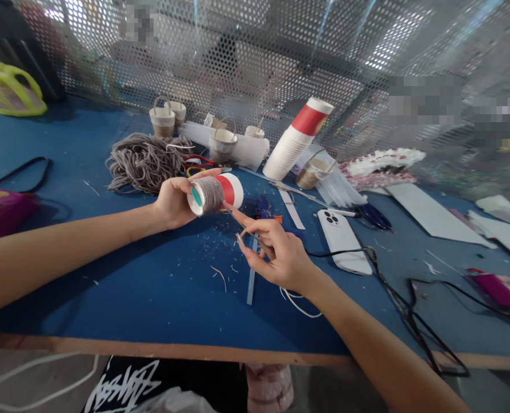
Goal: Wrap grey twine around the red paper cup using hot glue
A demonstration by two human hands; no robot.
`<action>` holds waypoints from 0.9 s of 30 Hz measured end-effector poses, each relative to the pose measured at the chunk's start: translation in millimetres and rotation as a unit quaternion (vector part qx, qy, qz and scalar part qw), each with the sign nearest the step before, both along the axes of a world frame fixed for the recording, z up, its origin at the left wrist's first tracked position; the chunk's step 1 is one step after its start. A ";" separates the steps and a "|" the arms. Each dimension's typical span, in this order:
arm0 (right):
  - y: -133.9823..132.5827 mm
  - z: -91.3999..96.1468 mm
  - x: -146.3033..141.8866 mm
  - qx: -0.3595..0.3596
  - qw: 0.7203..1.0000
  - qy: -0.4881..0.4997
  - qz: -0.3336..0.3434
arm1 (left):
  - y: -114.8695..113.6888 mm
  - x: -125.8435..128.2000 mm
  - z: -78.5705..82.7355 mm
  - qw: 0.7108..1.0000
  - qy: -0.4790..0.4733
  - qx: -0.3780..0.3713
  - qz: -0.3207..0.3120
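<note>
My left hand [178, 198] is closed around a paper cup [233, 192] lying on its side above the table. Grey cord [212, 194] is wound round the part of the cup nearest my palm; a red band and white end stay uncovered. A teal patch shows on its near end. My right hand [278, 249] has its index finger stretched to the cup beside the cord's edge, with the thumb apart from it. Whether a strand runs between its fingers is too small to tell. A loose heap of grey cord [145, 160] lies behind my left hand.
A tall stack of paper cups [295, 137] leans at the back. Several cord-wrapped cups with handles, one a small basket [223, 144], stand near the mesh. Scissors [197, 163], a white phone [344, 241], a black cable [379, 269] and magenta glue guns [498, 289] lie about.
</note>
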State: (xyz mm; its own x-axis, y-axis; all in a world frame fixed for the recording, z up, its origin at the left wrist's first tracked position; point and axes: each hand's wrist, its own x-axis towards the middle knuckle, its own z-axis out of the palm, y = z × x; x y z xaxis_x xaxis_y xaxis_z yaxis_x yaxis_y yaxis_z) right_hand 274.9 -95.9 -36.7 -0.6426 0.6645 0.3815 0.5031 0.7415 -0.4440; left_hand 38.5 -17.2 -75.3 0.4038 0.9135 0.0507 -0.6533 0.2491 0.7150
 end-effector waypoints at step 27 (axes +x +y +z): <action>0.0 -1.8 -0.2 -0.012 1.000 0.000 0.000 | -7.2 1.0 10.6 0.995 -0.065 -0.057 -0.042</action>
State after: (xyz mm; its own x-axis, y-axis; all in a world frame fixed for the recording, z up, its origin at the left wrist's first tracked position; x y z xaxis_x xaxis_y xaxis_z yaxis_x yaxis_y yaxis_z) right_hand 274.8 -95.9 -38.4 -0.6432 0.6729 0.3653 0.5029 0.7311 -0.4612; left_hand 39.5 -24.5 -64.7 0.4754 0.8798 0.0046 -0.7115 0.3814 0.5902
